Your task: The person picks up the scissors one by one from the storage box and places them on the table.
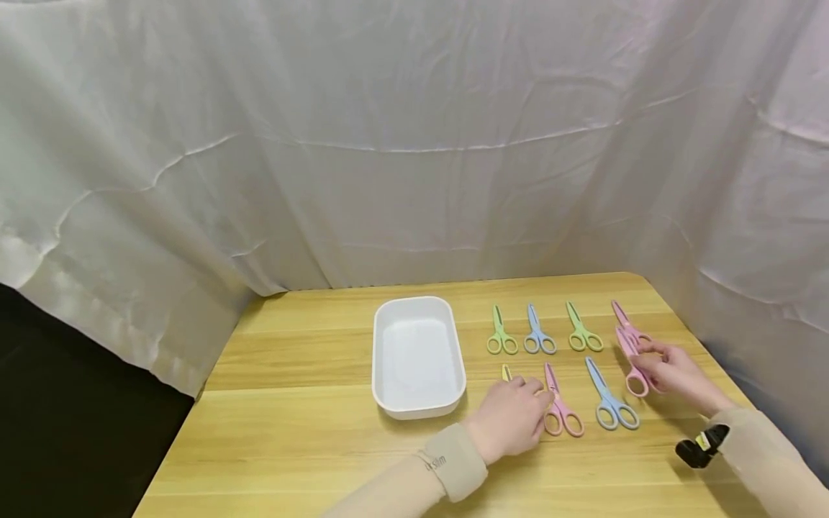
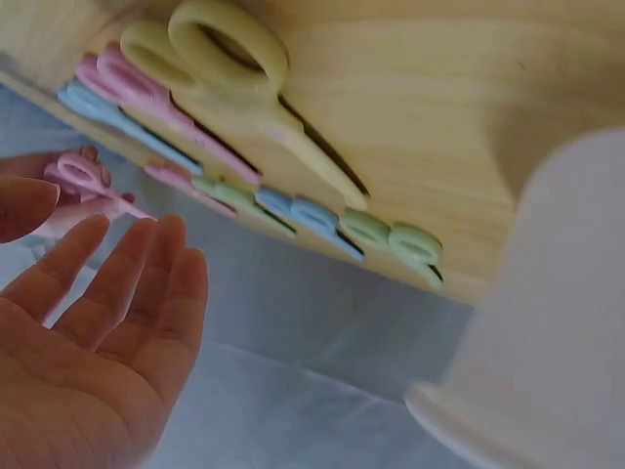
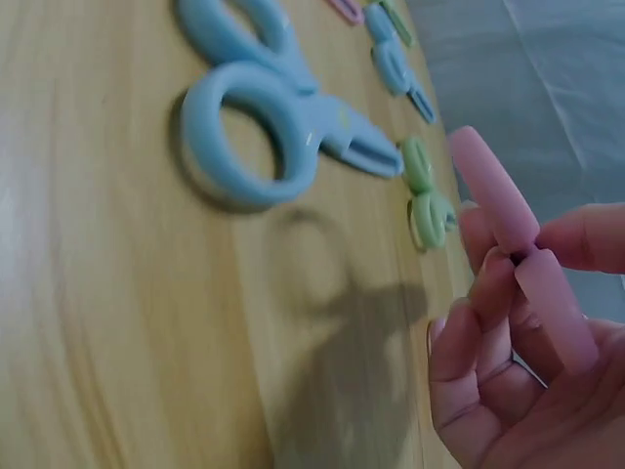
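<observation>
My right hand [image 1: 673, 375] pinches a pair of pink scissors [image 3: 496, 191] by the handle end, between thumb and fingers. In the right wrist view they are raised off the table, with a shadow beneath. Another pink pair [image 1: 623, 316] lies just behind them. Palm and slightly bent fingers of my left hand [image 2: 112, 352] show with nothing held. In the head view that hand is over the yellow scissors [image 2: 264, 107] and hides most of them. Beside it lie pink scissors [image 1: 558, 403], then blue scissors [image 1: 604, 392] farther right.
A white rectangular tray [image 1: 419, 413] stands left of the scissors. Along the back row lie green scissors [image 1: 498, 327], blue scissors [image 1: 535, 328] and a second green pair [image 1: 578, 324]. Grey curtain [image 1: 414, 180] hangs behind and at the right of the wooden table [image 1: 291, 432].
</observation>
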A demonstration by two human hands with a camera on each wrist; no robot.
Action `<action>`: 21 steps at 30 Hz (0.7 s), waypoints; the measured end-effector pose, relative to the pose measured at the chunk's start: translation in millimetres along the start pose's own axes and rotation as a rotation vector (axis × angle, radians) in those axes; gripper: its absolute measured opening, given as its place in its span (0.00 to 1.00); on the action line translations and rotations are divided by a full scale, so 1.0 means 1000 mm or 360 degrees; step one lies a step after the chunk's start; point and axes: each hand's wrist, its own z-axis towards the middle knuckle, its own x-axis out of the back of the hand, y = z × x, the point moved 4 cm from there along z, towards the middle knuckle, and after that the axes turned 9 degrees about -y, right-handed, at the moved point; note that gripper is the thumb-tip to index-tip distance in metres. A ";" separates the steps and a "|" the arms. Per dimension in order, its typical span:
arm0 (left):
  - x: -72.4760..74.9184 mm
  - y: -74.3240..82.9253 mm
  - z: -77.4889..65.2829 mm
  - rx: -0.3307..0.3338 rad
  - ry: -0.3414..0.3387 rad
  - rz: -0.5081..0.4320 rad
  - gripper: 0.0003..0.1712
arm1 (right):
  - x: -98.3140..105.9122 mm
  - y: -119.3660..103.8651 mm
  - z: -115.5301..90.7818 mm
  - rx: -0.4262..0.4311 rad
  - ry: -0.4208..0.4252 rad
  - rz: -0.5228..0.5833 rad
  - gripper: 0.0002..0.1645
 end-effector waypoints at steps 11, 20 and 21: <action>-0.021 0.021 0.009 -0.0004 -0.0178 0.0032 0.21 | 0.005 0.015 -0.008 0.0007 -0.0124 -0.0152 0.26; -0.034 0.033 0.014 -0.0017 -0.0277 0.0040 0.30 | 0.008 0.025 -0.022 -0.0073 -0.0167 -0.0268 0.22; -0.035 0.034 0.015 -0.0017 -0.0282 0.0043 0.30 | 0.007 0.026 -0.023 -0.0077 -0.0167 -0.0271 0.21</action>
